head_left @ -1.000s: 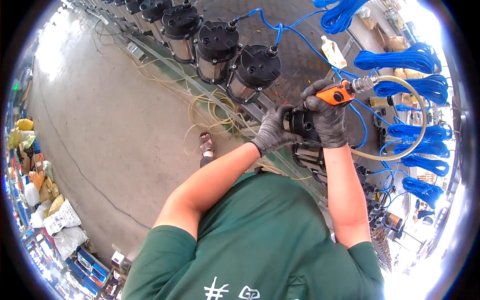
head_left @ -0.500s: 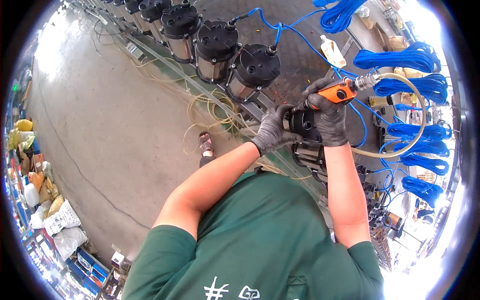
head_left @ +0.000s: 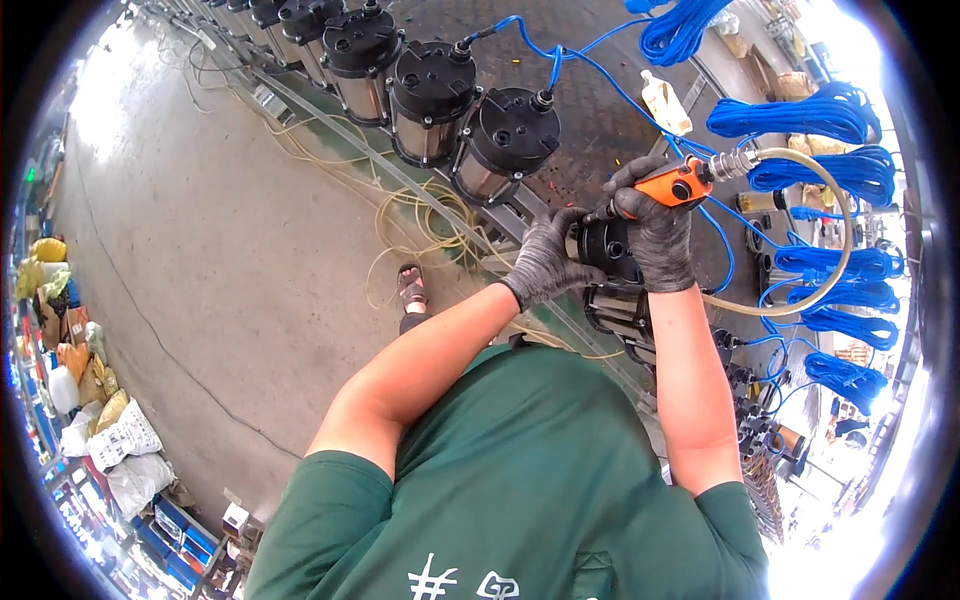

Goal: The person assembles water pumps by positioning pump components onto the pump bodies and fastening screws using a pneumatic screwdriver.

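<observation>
Two gloved hands work on one black pump unit (head_left: pixel 612 262) standing at the near end of a long rail. The left hand (head_left: pixel 545 262) is wrapped around the unit's left side, steadying it, while the right hand (head_left: pixel 660 240) is clamped on an orange air tool (head_left: pixel 672 187) fed by a pale hose (head_left: pixel 835 240), its tip pressed at the unit's top. Farther up the rail, a row of black-capped pumps (head_left: pixel 505 140) already stands with blue cables (head_left: pixel 560 70) attached, so those look finished. Coiled blue cables (head_left: pixel 810 115) hang to the right, and more parts wait lower along the rail, suggesting further units remain.
</observation>
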Motion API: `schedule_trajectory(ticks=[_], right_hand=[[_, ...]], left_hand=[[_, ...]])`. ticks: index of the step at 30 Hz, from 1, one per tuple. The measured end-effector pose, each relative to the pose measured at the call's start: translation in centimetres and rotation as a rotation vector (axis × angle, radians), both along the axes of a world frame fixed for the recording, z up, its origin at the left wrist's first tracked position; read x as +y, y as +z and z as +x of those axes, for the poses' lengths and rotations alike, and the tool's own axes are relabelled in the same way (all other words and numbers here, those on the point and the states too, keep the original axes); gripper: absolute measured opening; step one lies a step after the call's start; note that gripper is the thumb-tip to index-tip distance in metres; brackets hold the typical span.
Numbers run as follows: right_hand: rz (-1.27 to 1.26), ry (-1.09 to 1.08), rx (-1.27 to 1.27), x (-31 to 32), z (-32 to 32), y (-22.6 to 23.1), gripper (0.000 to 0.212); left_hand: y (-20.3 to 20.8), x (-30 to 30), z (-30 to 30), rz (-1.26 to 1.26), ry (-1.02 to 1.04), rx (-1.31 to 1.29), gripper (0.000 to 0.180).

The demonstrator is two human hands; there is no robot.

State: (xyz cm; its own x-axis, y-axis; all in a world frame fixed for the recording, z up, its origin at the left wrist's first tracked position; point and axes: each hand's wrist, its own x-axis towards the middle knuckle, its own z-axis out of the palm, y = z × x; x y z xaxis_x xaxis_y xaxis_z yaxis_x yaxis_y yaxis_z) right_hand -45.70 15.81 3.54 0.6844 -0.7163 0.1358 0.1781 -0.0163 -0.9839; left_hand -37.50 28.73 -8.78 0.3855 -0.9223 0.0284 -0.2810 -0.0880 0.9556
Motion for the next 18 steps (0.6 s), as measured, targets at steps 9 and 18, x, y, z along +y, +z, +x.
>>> schedule_trajectory(ticks=[9,18], right_hand=[[0.021,-0.002,0.012,-0.3,-0.4,-0.1,0.037],[0.167,-0.051,-0.2,-0.2,-2.4,4.5,0.045]], left_hand=[[-0.2,-0.2,-0.2,-0.041,0.013,-0.019,0.107],[-1.7,0.7,-0.9,-0.057,0.001,-0.091,0.121]])
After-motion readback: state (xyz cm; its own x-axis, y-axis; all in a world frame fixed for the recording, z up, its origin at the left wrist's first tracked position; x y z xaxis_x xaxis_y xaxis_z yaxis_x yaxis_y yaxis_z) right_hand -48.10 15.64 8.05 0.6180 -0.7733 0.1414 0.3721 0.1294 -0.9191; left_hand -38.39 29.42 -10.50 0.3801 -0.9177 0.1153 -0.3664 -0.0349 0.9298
